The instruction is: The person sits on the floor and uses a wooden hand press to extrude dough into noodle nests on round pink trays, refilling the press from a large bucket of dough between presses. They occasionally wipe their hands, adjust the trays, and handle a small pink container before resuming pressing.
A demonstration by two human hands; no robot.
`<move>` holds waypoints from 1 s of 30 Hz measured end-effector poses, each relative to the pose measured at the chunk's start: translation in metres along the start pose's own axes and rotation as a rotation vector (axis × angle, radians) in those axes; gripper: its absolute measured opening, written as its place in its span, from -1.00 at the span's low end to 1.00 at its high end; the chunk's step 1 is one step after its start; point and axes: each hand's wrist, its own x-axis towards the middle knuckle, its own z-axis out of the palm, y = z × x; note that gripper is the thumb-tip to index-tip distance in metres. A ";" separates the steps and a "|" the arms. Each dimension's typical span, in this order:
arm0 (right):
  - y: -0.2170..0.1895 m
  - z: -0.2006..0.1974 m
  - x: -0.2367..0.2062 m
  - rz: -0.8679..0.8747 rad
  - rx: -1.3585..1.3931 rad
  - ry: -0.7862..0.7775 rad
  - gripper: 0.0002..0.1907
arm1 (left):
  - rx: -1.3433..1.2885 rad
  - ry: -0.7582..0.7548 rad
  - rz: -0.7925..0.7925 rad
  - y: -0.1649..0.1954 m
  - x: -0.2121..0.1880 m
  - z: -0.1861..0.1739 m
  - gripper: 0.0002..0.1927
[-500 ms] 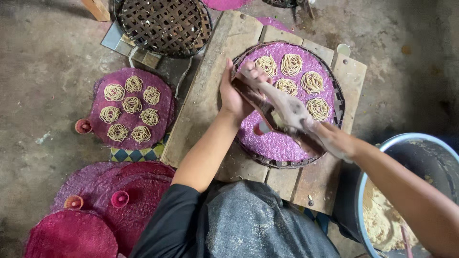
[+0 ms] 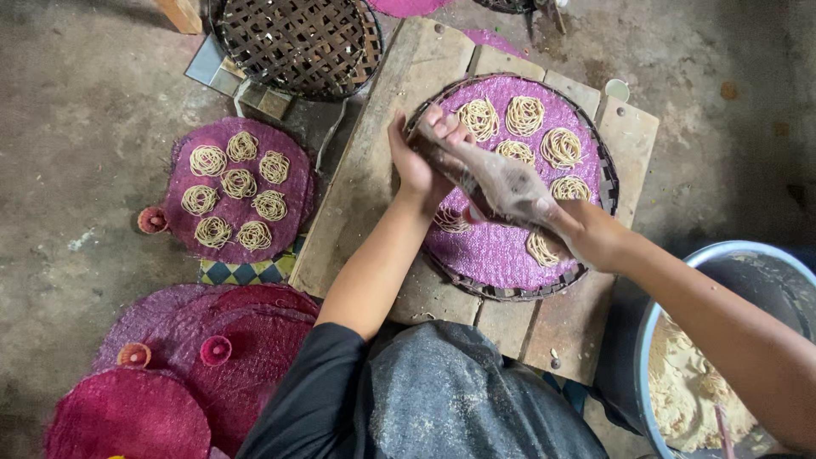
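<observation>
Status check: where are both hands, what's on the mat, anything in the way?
Left hand and right hand both gripping the dough press. Purple mat carries noodle coils. Nothing blocking.

Right hand [image 2: 586, 234] swung lower-right — press [image 2: 484, 174] now angled down, two fresh noodle coils [image 2: 541, 248] on purple mat [image 2: 501, 255]

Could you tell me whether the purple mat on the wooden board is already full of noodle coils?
Not full. The purple mat carries coils mostly along its far half, while the near part lies bare beneath both hands.
</observation>
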 end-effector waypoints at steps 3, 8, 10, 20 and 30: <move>-0.007 0.008 0.000 -0.099 -0.037 0.109 -0.14 | 0.108 -0.008 0.019 0.015 0.007 0.008 -0.43; -0.020 0.029 0.000 -0.062 0.257 0.023 -0.24 | 0.203 0.008 0.077 0.030 -0.004 0.007 -0.41; -0.018 0.022 -0.006 -0.003 0.143 0.008 -0.21 | 0.155 0.057 0.072 0.025 -0.011 0.005 -0.42; -0.025 0.015 -0.005 -0.130 0.170 0.166 -0.27 | 0.302 0.137 -0.053 0.036 -0.006 0.055 -0.38; -0.031 0.017 -0.006 -0.193 0.282 0.190 -0.44 | 1.387 0.267 -0.681 0.053 -0.051 -0.009 0.15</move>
